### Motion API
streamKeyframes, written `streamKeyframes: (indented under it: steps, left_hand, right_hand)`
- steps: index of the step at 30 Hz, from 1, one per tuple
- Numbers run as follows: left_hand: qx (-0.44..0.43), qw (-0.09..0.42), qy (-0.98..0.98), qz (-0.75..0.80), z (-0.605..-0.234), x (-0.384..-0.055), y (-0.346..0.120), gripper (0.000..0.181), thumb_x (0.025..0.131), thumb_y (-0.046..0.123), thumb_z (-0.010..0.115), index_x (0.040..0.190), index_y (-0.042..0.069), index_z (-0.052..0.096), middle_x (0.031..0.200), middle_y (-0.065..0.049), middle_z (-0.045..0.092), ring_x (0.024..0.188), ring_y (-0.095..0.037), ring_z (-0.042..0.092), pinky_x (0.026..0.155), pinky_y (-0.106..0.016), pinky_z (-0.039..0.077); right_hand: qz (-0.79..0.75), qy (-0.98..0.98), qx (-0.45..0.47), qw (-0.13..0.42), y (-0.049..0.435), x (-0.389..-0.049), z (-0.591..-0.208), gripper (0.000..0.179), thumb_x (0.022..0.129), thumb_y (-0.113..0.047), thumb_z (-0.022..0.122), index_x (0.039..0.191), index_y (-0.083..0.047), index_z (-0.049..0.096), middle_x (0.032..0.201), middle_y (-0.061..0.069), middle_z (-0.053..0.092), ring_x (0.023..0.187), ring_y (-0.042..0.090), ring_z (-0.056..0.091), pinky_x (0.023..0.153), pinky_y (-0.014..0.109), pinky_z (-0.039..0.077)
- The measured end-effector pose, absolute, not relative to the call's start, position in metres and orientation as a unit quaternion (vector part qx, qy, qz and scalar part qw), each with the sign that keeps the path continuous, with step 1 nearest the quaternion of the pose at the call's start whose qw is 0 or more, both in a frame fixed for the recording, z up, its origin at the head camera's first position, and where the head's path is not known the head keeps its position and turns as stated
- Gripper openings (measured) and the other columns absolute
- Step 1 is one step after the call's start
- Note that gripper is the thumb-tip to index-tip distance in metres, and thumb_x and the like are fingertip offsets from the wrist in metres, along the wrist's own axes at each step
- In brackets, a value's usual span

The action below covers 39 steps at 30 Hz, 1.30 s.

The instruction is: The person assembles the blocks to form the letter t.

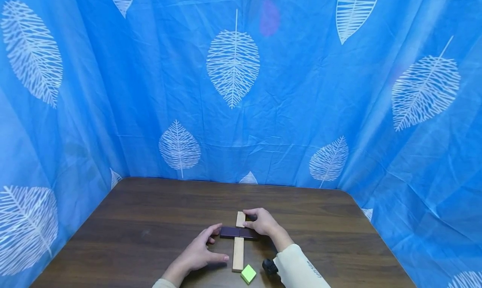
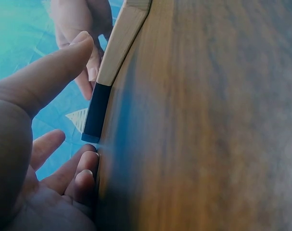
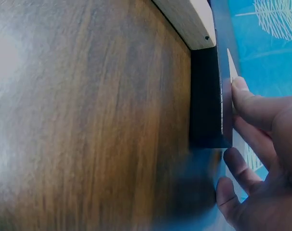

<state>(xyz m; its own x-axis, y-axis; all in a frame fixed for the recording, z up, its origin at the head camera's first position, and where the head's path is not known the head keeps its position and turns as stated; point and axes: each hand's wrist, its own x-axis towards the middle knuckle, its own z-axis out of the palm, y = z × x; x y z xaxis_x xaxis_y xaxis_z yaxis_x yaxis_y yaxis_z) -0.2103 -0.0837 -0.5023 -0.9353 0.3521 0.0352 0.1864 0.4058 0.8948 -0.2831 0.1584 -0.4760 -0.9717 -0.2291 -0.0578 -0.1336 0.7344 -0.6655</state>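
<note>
Light wooden blocks and dark blocks lie in a cross shape. My right hand (image 1: 261, 223) has its thumb and a finger at the right side of the short, far wooden block (image 1: 240, 219), pinching it. Two dark blocks, a left one (image 1: 229, 232) and a right one (image 1: 247, 234), form the crossbar end to end. A longer wooden block (image 1: 238, 254) runs toward me from their joint. My left hand (image 1: 199, 250) is spread at the left, fingertips near the left dark block's end, holding nothing. In the left wrist view its thumb (image 2: 64, 67) is apart from the fingers.
A bright green cube (image 1: 248, 274) sits just before the near end of the longer wooden block. The brown wooden table (image 1: 150, 212) reaches back to a blue curtain (image 1: 233, 133) with white leaf prints. A black device (image 1: 269, 266) is at my right wrist.
</note>
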Motion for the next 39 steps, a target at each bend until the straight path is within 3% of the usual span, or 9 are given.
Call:
streamKeyframes:
  steps: [24, 33, 39]
  left_hand:
    - [0.159, 0.078, 0.839, 0.515, -0.502, -0.211, -0.084, 0.094, 0.072, 0.031, 0.093, 0.150, 0.009, 0.045, 0.134, -0.011, 0.052, 0.110, -0.028, 0.050, 0.085, -0.045, 0.045]
    - [0.163, 0.072, 0.839, 0.514, -0.499, -0.211, -0.086, 0.094, 0.072, 0.030, 0.093, 0.150, 0.009, 0.045, 0.134, -0.012, 0.052, 0.110, -0.029, 0.050, 0.085, -0.046, 0.045]
    - [0.169, 0.070, 0.840, 0.511, -0.501, -0.209, -0.084, 0.094, 0.072, 0.031, 0.093, 0.149, 0.007, 0.045, 0.134, -0.012, 0.053, 0.110, -0.029, 0.051, 0.087, -0.047, 0.044]
  right_hand:
    - [-0.347, 0.922, -0.153, 0.077, 0.160, -0.279, -0.474, 0.048, 0.094, -0.020, 0.073, 0.139, -0.008, 0.061, 0.141, 0.019, 0.056, 0.133, 0.042, 0.047, 0.105, 0.060, 0.037]
    - [-0.302, 0.920, -0.237, 0.074, 0.156, -0.269, -0.465, 0.087, 0.065, -0.045, 0.095, 0.139, -0.011, 0.062, 0.139, 0.005, 0.060, 0.128, 0.031, 0.046, 0.105, 0.061, 0.029]
    - [-0.297, 0.922, -0.238, 0.074, 0.155, -0.262, -0.473, 0.090, 0.063, -0.044, 0.096, 0.138, -0.007, 0.062, 0.143, 0.006, 0.057, 0.130, 0.031, 0.045, 0.105, 0.059, 0.029]
